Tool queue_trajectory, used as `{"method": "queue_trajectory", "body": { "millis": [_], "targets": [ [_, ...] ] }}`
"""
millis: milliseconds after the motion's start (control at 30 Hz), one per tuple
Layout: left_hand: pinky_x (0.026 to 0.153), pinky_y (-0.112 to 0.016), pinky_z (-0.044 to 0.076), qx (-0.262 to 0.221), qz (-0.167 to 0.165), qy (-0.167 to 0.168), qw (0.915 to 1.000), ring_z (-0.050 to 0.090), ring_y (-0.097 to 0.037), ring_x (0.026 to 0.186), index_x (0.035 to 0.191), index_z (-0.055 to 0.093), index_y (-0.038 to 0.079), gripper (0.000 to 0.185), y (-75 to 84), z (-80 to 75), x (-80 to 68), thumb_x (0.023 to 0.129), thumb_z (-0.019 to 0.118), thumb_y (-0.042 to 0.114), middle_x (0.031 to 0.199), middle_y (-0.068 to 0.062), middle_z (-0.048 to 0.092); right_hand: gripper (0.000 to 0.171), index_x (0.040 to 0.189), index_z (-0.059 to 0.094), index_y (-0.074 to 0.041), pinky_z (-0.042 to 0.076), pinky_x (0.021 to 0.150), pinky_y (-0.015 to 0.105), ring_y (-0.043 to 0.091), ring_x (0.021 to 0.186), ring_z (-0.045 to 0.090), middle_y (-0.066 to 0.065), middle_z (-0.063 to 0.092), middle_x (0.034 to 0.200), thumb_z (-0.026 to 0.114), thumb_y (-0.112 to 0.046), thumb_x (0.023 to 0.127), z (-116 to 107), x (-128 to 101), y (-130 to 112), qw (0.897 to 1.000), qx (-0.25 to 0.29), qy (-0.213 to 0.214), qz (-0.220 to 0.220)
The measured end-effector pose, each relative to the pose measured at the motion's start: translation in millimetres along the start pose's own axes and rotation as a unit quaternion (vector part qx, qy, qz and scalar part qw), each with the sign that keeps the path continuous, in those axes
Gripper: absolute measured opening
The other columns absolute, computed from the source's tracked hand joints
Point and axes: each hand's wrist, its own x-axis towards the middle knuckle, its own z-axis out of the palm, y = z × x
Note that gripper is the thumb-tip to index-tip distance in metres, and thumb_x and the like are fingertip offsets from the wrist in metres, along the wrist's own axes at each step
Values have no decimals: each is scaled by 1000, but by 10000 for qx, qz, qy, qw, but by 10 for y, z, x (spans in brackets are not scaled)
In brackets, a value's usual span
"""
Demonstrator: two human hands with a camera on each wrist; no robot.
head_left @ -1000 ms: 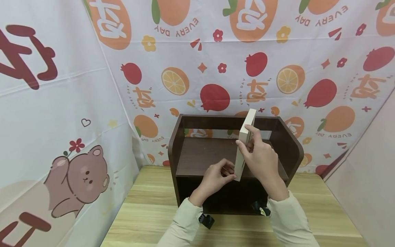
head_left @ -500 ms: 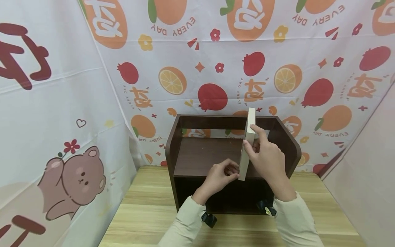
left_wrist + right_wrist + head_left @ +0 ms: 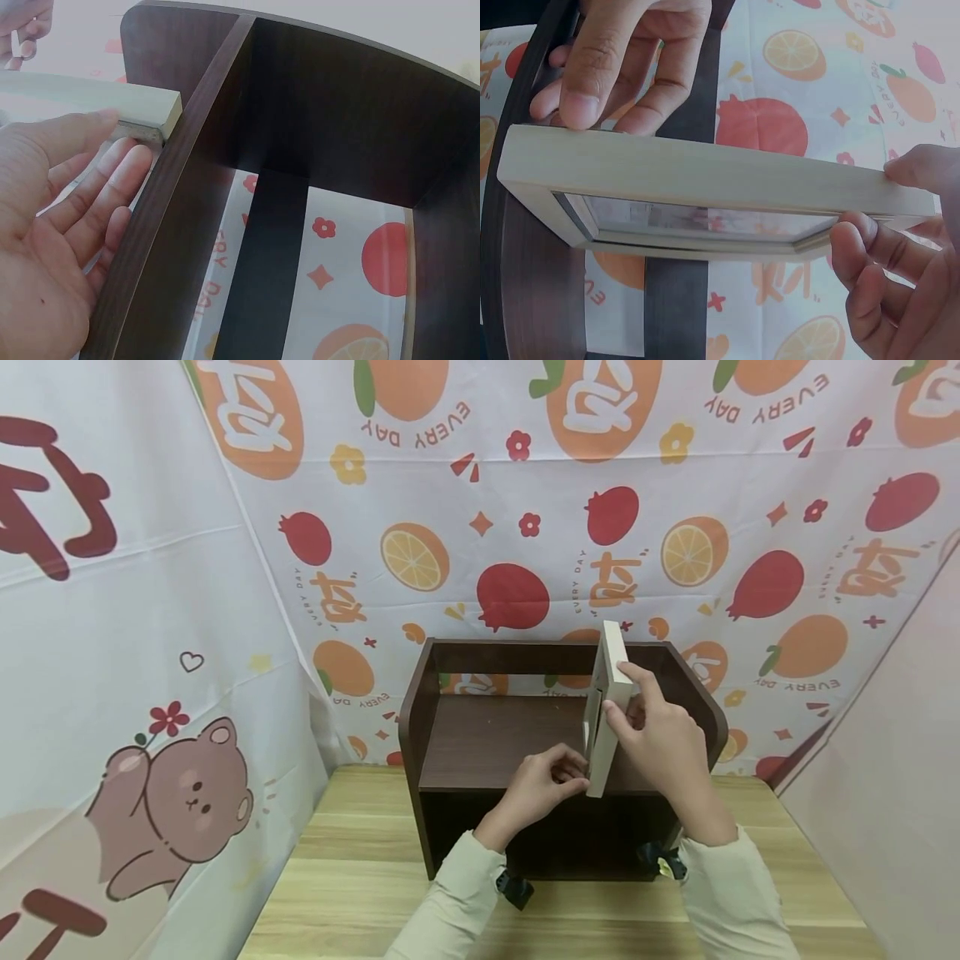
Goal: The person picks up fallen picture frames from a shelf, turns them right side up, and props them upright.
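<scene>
On the upper board of the dark wooden shelf unit (image 3: 480,739) we see a pale wooden picture frame (image 3: 609,693) standing on edge, upright and turned so that mostly its thin side faces the head camera. The shelf is an open box with rounded side walls; its upper level holds nothing but the frame, and the lower compartment is so dark that we cannot tell what, if anything, is in it. The right hand (image 3: 660,739) grips the frame near its upper half, thumb on the near edge and fingers curled behind it. The left hand (image 3: 543,785) pinches the frame's lower corner at the front lip of the board, fingers bent. From the right wrist we make out a glazed pane set in the frame, but the picture behind it is blurred. The left wrist view cuts off most of the frame, showing only one pale corner (image 3: 154,112). The shelf has a smooth dark veneer and stands on a light wood-grain table (image 3: 360,868). Behind it hangs a smooth cloth (image 3: 480,510) printed with oranges and pomegranates.
</scene>
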Motion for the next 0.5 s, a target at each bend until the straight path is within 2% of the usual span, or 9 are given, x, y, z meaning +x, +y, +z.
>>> {"method": "queue_trajectory", "body": {
  "millis": [233,500],
  "targets": [
    [68,-17,52,40,54,-3,10000,63,1,75,104,67,15,18,6,28,52,88,71,22,92,0,72,46,137,45,-22,29,44,28,11,46,36,2,57,70,61,-26,94,-41,2,47,10000,-3,-38,-12],
    [67,-18,51,178,-67,59,9998,64,0,75,103,67,17,19,40,46,80,87,72,25,91,3,73,46,137,46,-22,30,46,28,11,48,38,2,56,69,62,-25,94,-55,20,96,10000,51,-19,-68]
  ]
}}
